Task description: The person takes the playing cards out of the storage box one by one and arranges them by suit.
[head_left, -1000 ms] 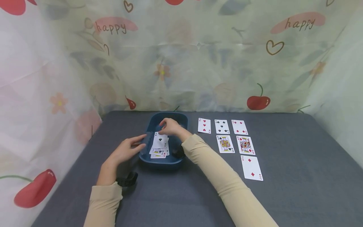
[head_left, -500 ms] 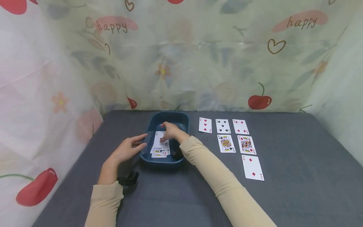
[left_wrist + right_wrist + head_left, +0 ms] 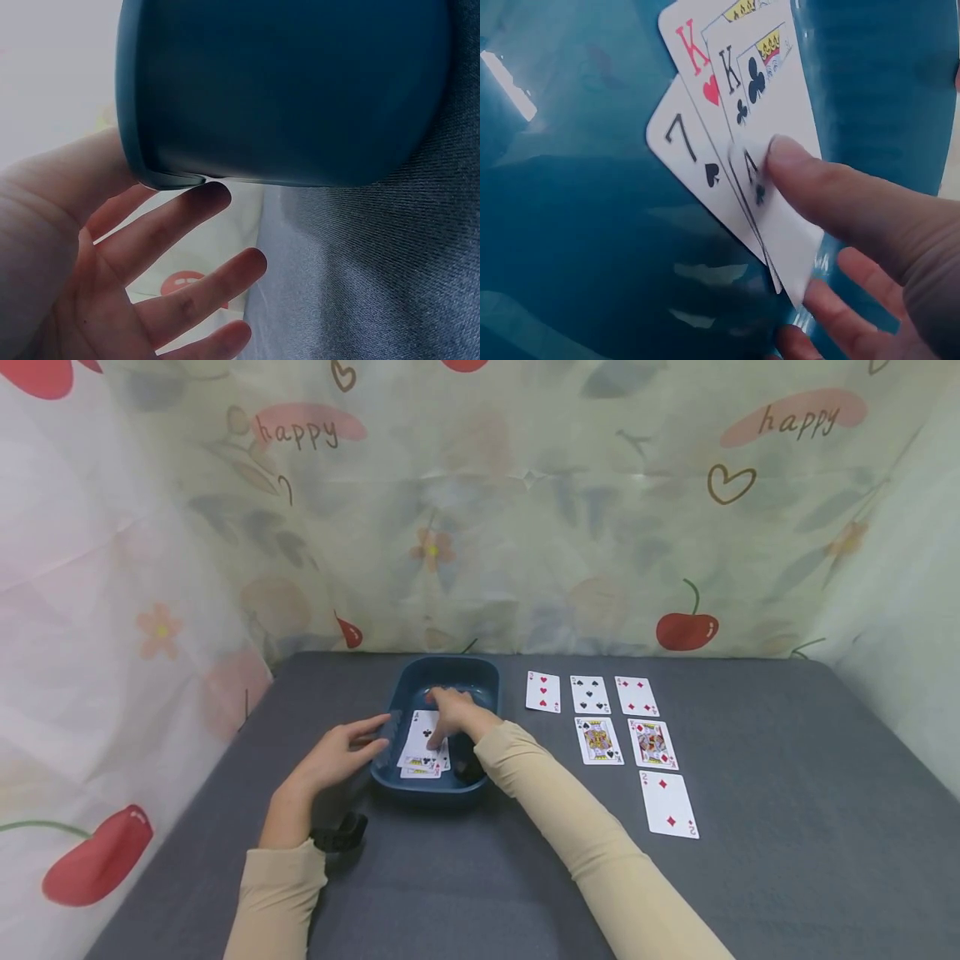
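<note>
Cards [image 3: 422,747] inside blue tray [image 3: 480,675]

A big gray table [image 3: 787,860] fills the room. Soft cloth walls [image 3: 525,527] stand around its edges, with red cherries, flowers, hearts and the word "happy".

A dark blue tray [image 3: 480,672] sits left of the laid-out cards [image 3: 600,718]; inside it, face up, lies a fanned pile topped by the ace of clubs [image 3: 422,735].
</note>
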Motion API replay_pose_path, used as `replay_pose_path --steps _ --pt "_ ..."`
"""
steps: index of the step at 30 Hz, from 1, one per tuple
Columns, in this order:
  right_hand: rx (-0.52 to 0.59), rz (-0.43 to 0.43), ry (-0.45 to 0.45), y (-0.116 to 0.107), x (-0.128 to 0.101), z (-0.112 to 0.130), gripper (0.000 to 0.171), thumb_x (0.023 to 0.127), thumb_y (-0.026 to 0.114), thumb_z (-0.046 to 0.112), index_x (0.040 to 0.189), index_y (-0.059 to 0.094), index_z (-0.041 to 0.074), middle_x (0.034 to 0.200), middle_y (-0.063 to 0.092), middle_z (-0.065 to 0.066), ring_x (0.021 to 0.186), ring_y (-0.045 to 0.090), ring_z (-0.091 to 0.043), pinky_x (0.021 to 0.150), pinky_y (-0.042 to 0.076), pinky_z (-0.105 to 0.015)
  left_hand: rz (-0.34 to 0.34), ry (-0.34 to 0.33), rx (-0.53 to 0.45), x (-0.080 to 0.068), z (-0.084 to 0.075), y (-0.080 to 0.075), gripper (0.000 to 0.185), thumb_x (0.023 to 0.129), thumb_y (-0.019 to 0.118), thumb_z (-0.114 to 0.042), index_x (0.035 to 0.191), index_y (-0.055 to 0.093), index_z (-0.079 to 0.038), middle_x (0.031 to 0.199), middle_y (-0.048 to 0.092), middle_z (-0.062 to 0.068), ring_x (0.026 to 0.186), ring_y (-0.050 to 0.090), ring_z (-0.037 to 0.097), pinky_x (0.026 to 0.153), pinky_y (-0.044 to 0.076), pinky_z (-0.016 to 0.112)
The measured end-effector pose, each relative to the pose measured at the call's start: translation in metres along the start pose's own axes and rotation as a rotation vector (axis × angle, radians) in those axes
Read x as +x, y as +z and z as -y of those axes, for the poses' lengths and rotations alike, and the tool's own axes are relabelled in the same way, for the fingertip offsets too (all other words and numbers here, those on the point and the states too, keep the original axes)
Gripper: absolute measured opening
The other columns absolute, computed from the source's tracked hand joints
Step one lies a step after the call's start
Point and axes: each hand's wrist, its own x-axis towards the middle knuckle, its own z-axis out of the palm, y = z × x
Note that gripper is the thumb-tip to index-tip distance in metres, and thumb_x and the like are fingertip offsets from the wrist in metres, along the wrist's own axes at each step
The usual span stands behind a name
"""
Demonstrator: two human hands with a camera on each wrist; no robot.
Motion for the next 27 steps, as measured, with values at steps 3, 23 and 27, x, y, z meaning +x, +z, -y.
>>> replay_pose_path --steps 3,23,27 --pt "0.064 -0.029 0.020 0.000 -0.001 0.000 0.075 0.067 0.083 0.015 0.132 0.045 0.011 0.135 0.044 -0.018 0.123 0.044 -0.033 0.107 0.036 -0.042 0.000 -0.009 -0.002 0.000 -0.001 0.000 0.051 0.095 0.052 -0.025 0.143 0.039 -0.011 0.144 0.041 0.022 0.126 0.047 0.042 0.099 0.043 0.054" --pt "0.308 -0.245 -0.149 -0.048 -0.018 -0.008 0.029 0.086 0.063 0.011 0.114 0.058 0.010 0.101 0.065 -0.015 0.087 0.061 -0.020 0.063 0.046 -0.020 -0.006 0.011 0.013 0.003 0.004 0.001 0.051 0.095 0.053 -0.025 0.141 0.041 -0.009 0.143 0.042 0.022 0.124 0.050 0.041 0.099 0.043 0.053" --pt "0.343 -0.275 -0.174 -0.061 -0.029 -0.023 0.018 0.087 0.061 0.010 0.104 0.064 0.005 0.096 0.065 -0.017 0.079 0.059 -0.020 0.061 0.045 -0.020 -0.013 0.014 0.013 0.003 0.003 0.001 0.051 0.095 0.053 -0.025 0.141 0.041 -0.009 0.143 0.042 0.022 0.124 0.050 0.041 0.099 0.043 0.053"
